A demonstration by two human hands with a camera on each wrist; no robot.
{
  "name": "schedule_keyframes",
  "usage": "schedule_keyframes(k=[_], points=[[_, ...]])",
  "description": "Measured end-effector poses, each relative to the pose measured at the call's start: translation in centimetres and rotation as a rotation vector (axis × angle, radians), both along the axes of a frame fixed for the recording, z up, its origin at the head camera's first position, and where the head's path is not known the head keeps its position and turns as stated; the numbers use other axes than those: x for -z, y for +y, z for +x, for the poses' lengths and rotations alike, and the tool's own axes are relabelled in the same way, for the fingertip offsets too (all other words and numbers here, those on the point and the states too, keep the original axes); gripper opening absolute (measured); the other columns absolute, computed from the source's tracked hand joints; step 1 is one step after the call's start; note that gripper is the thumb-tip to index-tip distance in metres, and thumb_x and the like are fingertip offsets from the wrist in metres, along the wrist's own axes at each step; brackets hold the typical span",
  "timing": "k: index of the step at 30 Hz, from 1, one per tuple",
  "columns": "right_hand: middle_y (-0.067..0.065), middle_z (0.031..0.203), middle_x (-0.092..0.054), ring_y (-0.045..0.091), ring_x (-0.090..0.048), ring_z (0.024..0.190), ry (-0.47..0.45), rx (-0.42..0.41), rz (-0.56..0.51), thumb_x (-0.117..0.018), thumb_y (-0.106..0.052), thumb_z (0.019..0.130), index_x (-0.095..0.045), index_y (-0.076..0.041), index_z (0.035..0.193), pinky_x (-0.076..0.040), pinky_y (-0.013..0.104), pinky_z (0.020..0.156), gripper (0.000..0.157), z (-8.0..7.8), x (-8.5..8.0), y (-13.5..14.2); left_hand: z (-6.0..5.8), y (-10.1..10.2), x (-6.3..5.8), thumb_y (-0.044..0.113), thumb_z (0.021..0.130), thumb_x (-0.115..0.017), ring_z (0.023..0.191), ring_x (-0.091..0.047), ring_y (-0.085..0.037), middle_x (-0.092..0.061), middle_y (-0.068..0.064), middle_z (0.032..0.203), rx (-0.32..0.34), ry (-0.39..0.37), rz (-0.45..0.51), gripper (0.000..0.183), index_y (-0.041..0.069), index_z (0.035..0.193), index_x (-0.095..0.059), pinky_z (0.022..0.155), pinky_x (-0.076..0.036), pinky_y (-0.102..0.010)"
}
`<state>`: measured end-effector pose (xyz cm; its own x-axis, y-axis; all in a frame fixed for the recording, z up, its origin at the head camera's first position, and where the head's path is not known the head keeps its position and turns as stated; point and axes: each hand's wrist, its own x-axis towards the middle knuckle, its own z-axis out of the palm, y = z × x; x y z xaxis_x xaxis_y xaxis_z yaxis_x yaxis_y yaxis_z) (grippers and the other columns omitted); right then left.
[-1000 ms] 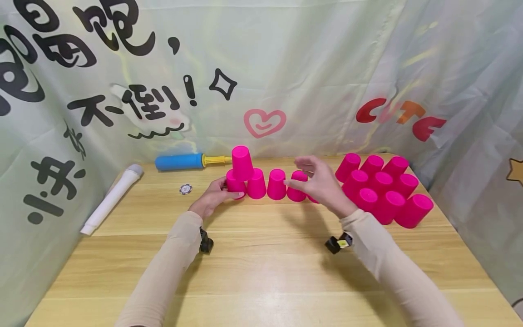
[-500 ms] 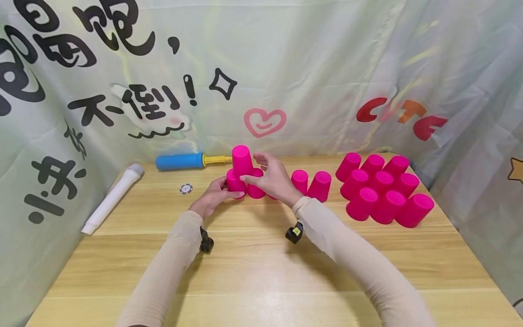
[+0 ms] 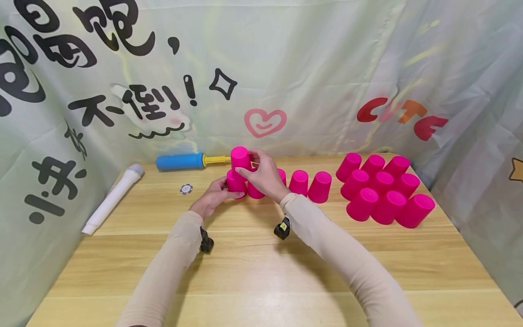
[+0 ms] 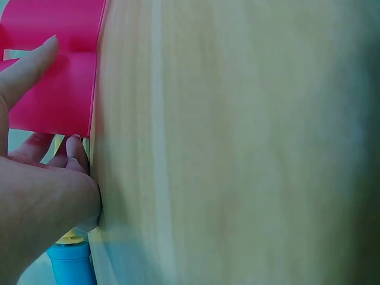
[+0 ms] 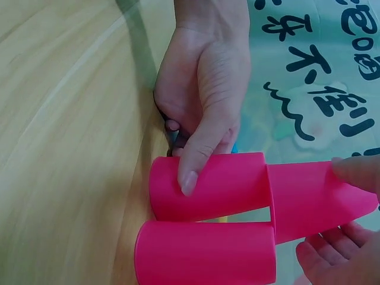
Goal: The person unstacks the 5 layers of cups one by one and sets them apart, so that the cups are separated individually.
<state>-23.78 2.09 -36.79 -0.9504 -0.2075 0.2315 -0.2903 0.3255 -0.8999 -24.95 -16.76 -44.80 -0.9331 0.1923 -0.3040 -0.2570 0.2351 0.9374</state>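
Upside-down pink cups stand in a row on the table. My left hand (image 3: pixel 212 196) grips the leftmost cup (image 3: pixel 234 182) low down, thumb at its front and fingers behind. Above it sits an upper cup (image 3: pixel 240 158), also upside down, pinched between the thumb and fingers of my right hand (image 3: pixel 266 175). In the right wrist view the rim of this upper cup (image 5: pixel 314 199) meets the tops of the leftmost cup (image 5: pixel 208 184) and the second cup (image 5: pixel 205 252). My right hand partly hides the second and third cups in the head view.
Two cups (image 3: pixel 299 182) continue the row to the right. Several more pink cups (image 3: pixel 382 184) stand grouped at the table's right. A blue and yellow pump (image 3: pixel 180 162), a poker chip (image 3: pixel 186 188) and a white microphone (image 3: pixel 114 197) lie to the left. A printed curtain hangs behind.
My right hand has come left from the right part of the row and taken hold of the upper cup, which shifted slightly. The left hand has stayed on the leftmost cup.
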Motion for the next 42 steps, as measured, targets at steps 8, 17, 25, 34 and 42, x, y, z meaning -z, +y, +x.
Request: schedule_keyframes(k=[8, 17, 25, 34, 42], points=[[0.017, 0.13, -0.061, 0.03, -0.061, 0.119, 0.001, -0.014, -0.022, -0.078, -0.011, 0.09, -0.05, 0.003, 0.139, -0.052, 0.037, 0.102, 0.058, 0.2, -0.1, 0.1, 0.0, 0.1, 0.0, 0.017, 0.085, -0.083, 0.132, -0.048, -0.029, -0.053, -0.008, 0.146, 0.002, 0.002, 0.005, 0.069, 0.016, 0.146, -0.052, 0.115, -0.036, -0.048], [0.013, 0.126, -0.063, 0.027, -0.061, 0.116, -0.008, -0.018, -0.053, -0.08, -0.013, 0.088, -0.053, 0.0, 0.136, -0.052, 0.037, 0.101, 0.057, 1.9, -0.8, 2.1, 0.0, -0.1, 0.2, 0.021, 0.083, -0.086, 0.132, -0.048, -0.029, -0.054, -0.006, 0.144, -0.003, 0.006, -0.003, 0.07, 0.019, 0.145, -0.054, 0.116, -0.035, -0.047], [0.012, 0.121, -0.064, 0.028, -0.062, 0.112, -0.018, 0.029, -0.035, -0.083, -0.014, 0.085, -0.056, -0.002, 0.131, -0.053, 0.042, 0.099, 0.055, 5.0, -1.6, 5.5, -0.1, -0.1, 0.3, 0.022, 0.084, -0.085, 0.132, -0.048, -0.03, -0.053, -0.008, 0.145, -0.024, -0.022, -0.037, 0.072, 0.016, 0.147, -0.051, 0.117, -0.034, -0.049], [0.014, 0.122, -0.064, 0.031, -0.064, 0.112, -0.024, 0.062, 0.017, -0.085, -0.013, 0.083, -0.057, 0.001, 0.13, -0.054, 0.044, 0.098, 0.056, 8.4, -1.5, 9.6, -0.1, 0.1, 0.3, 0.015, 0.085, -0.083, 0.133, -0.047, -0.031, -0.054, -0.01, 0.144, -0.036, -0.021, -0.031, 0.069, 0.013, 0.146, -0.051, 0.117, -0.034, -0.047], [0.015, 0.121, -0.066, 0.03, -0.065, 0.11, -0.046, 0.122, 0.066, -0.085, -0.019, 0.084, -0.056, 0.0, 0.132, -0.055, 0.042, 0.097, 0.059, 10.8, -1.2, 13.7, 0.0, 0.2, 0.3, 0.015, 0.084, -0.084, 0.133, -0.048, -0.031, -0.053, -0.01, 0.144, -0.03, -0.014, -0.026, 0.071, 0.012, 0.147, -0.05, 0.116, -0.035, -0.047]])
